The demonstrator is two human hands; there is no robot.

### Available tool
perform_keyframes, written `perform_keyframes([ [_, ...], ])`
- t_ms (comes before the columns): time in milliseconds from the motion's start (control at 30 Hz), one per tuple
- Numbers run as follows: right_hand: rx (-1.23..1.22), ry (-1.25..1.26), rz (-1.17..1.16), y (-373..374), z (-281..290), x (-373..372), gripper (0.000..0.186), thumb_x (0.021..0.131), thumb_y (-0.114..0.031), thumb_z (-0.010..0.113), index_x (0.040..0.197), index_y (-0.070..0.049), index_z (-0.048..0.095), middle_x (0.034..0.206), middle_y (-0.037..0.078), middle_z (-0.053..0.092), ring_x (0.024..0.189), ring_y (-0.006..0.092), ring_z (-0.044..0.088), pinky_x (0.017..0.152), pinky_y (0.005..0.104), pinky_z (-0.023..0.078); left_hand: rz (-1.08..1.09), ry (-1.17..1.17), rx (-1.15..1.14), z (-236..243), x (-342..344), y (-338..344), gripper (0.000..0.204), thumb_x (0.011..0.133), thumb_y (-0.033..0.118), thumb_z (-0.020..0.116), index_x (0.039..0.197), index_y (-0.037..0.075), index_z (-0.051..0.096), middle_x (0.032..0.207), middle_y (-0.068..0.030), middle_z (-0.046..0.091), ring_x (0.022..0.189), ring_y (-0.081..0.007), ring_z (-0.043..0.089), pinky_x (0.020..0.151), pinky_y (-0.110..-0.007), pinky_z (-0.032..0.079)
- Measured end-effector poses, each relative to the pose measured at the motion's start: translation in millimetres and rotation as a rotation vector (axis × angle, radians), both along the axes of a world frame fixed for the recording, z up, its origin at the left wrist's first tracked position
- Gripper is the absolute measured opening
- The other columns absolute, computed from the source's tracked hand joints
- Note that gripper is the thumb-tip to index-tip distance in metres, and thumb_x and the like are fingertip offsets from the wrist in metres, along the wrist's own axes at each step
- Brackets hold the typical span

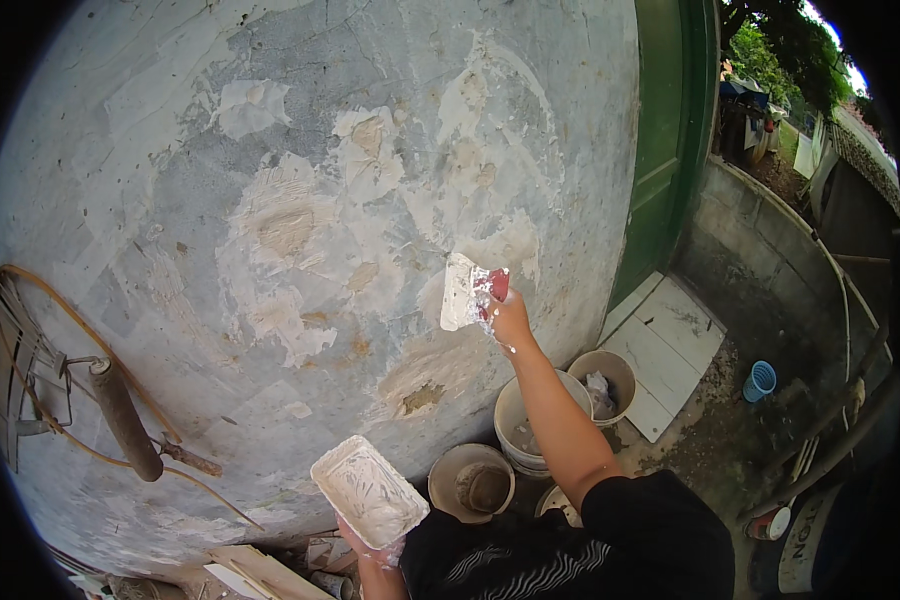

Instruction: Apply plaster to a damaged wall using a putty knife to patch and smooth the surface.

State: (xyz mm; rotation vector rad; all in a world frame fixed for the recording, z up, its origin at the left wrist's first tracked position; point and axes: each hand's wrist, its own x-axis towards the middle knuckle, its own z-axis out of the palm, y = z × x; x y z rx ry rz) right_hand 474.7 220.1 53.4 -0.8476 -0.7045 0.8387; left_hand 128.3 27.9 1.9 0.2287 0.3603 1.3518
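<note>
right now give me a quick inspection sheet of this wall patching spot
surface: grey wall, paint peeled, many pale filler patches, some with brown cores
job's things: putty blade with a red grip, pressed flat to the wall; white tray smeared with filler
clutter: buckets and tubs at the wall foot, white boards, a blue cup, wood scraps
hands: right hand grips the blade handle; left hand holds the tray from below
cables: orange cord looped at the left by a paint roller
surroundings: green door, low concrete wall, trees beyond
</note>
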Motion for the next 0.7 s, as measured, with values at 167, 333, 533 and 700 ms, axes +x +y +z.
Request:
perform_keyframes([
  [167,-0.004,0.057,0.036,2,-2,-2,0.015,0.089,-0.006,0.056,0.098,0.001,0.064,0.082,0.0,0.063,0.069,0.0081,0.056,0.062,0.0249,0.044,0.001,0.01,-0.015,-3,-3,8,0.055,0.093,0.044,0.04,0.134,0.008,0.047,0.127,-0.015,0.058,0.11,-0.0381,0.059,0.092,-0.06,0.047],
  [333,-0.015,0.194,0.099,7,0,-9,0.016,0.09,-0.007,0.056,0.101,0.001,0.063,0.086,0.002,0.064,0.072,0.0089,0.057,0.064,0.0256,0.045,0.013,0.035,-0.026,-16,-5,18,0.055,0.093,0.044,0.04,0.134,0.008,0.048,0.127,-0.0144,0.058,0.11,-0.0377,0.059,0.092,-0.059,0.047],
  [533,-0.122,0.463,0.262,6,-1,-14,0.016,0.087,-0.008,0.058,0.102,-0.004,0.062,0.084,0.004,0.064,0.068,0.0146,0.061,0.053,0.0292,0.048,-0.04,0.001,-0.059,-9,4,24,0.057,0.092,0.046,0.041,0.136,0.01,0.047,0.128,-0.0144,0.057,0.111,-0.0384,0.058,0.092,-0.059,0.047],
  [700,0.001,0.686,0.417,6,5,-26,0.016,0.086,-0.014,0.061,0.102,-0.009,0.061,0.082,0.005,0.064,0.064,0.0166,0.061,0.047,0.0304,0.048,-0.073,0.01,-0.044,-9,7,26,0.061,0.09,0.05,0.042,0.137,0.011,0.045,0.129,-0.0146,0.056,0.114,-0.0374,0.057,0.094,-0.06,0.045],
])
